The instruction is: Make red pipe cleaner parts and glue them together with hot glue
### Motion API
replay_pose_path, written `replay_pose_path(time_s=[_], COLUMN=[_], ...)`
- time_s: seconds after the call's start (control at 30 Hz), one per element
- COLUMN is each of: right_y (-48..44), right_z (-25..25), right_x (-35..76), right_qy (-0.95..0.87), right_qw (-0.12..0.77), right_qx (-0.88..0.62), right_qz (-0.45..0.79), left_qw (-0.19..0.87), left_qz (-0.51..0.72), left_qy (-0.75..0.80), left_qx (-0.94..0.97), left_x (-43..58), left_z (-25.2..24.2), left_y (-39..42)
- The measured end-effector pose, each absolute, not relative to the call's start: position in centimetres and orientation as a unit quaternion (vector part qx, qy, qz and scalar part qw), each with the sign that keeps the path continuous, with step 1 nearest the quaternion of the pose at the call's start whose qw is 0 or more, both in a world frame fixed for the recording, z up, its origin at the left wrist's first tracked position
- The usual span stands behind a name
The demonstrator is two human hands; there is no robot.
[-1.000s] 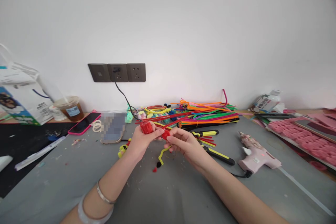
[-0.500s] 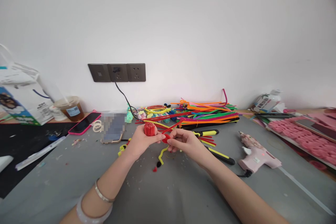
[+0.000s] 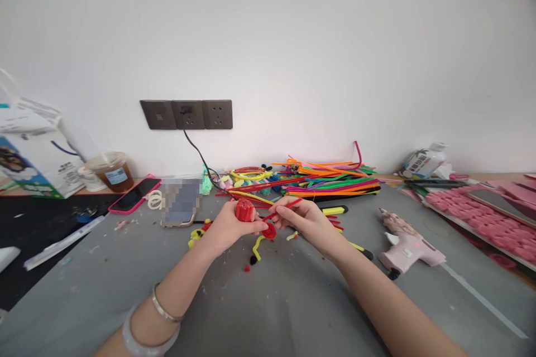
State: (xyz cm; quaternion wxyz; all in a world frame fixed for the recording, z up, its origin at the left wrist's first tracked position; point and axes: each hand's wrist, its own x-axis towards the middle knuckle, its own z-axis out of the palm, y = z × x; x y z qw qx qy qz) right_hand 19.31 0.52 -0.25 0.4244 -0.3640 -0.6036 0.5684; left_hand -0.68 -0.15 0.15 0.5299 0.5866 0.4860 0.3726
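Observation:
My left hand (image 3: 228,230) is closed, with finger and thumb pinching a flat red pipe-cleaner coil (image 3: 269,231). A thick red cylindrical bundle (image 3: 245,211) is also held in that hand, standing up from the curled fingers. My right hand (image 3: 305,224) pinches a red pipe-cleaner strand (image 3: 295,203) just to the right of the coil. Whether this strand joins the coil is hard to make out. Below the hands, a bent yellow pipe-cleaner piece (image 3: 257,247) lies beside a small black pompom (image 3: 253,260) and a red bit (image 3: 247,268).
Colourful pipe cleaners (image 3: 335,184) are heaped along the wall. Yellow-and-black handled tools (image 3: 335,210) lie partly behind my right hand. A pink glue gun (image 3: 412,248) rests at right, near a pink keyboard (image 3: 481,215). Phones (image 3: 134,196) and a drink cup (image 3: 112,172) stand at left.
My right hand has moved slightly up and right from the coil, with the red strand now between its fingers. The coil has tilted and shows its face; my left hand has barely shifted.

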Motion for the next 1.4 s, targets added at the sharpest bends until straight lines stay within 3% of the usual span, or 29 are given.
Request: replay_pose_path(time_s=[0.3,0.9,1.07,1.4], right_y=[1.0,0.2,0.0,-0.2], right_z=[-1.0,-0.4,-0.4,-0.4], right_x=[19.3,18.6,18.4,18.2], right_qy=[-0.531,-0.578,-0.600,-0.545], right_qw=[0.459,0.347,0.354,0.352], right_qx=[-0.369,-0.397,-0.421,-0.404], right_qz=[0.609,0.623,0.581,0.644], left_qw=[0.522,0.524,0.515,0.532], left_qz=[0.429,0.460,0.466,0.472], left_qy=[0.479,0.467,0.472,0.460], left_qx=[0.560,0.543,0.543,0.531], left_x=[-1.3,-1.1,-0.9,-0.5], left_z=[1.0,0.5,0.2,0.6], left_y=[0.2,0.3,0.2,-0.2])
